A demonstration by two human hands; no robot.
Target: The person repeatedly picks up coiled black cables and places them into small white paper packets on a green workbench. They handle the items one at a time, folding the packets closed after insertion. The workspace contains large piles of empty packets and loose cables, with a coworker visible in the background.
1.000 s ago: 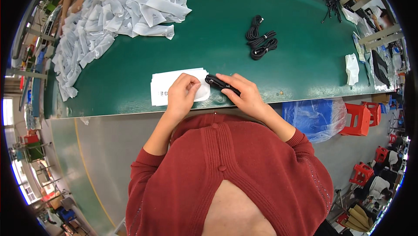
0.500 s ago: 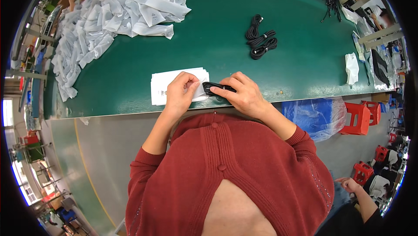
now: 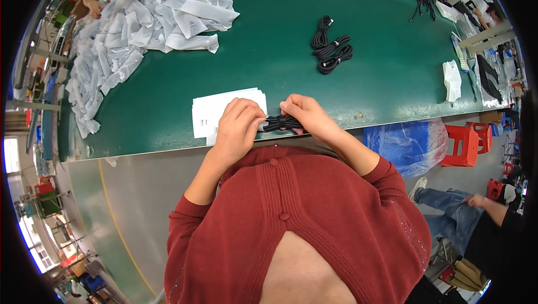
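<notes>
Near the table's front edge, a coiled black cable [image 3: 282, 123] lies between my two hands. My right hand [image 3: 309, 116] holds the coil at its right end, thumb and fingers closed round it. My left hand [image 3: 240, 126] pinches the edge of a whitish, see-through plastic bag [image 3: 261, 127] at the coil's left end; most of this bag is hidden by the fingers. Beneath and behind my left hand lies a stack of flat white sheets or bags [image 3: 206, 114] with small print. Farther off to the right rest several bundled black cables [image 3: 332, 51].
A large heap of white plastic bags [image 3: 140, 23] covers the far left, where another person's hand [image 3: 94, 8] shows. A white packet [image 3: 451, 81] lies right on the green table [image 3: 269, 40]. Blue plastic wrap [image 3: 400, 144] and red stools [image 3: 460, 146] stand beside the table; a person walks at lower right.
My right hand has turned, its fingers now curled over the coil instead of stretched along it. My left hand has moved slightly right, against the coil's end. The person at lower right shows more fully.
</notes>
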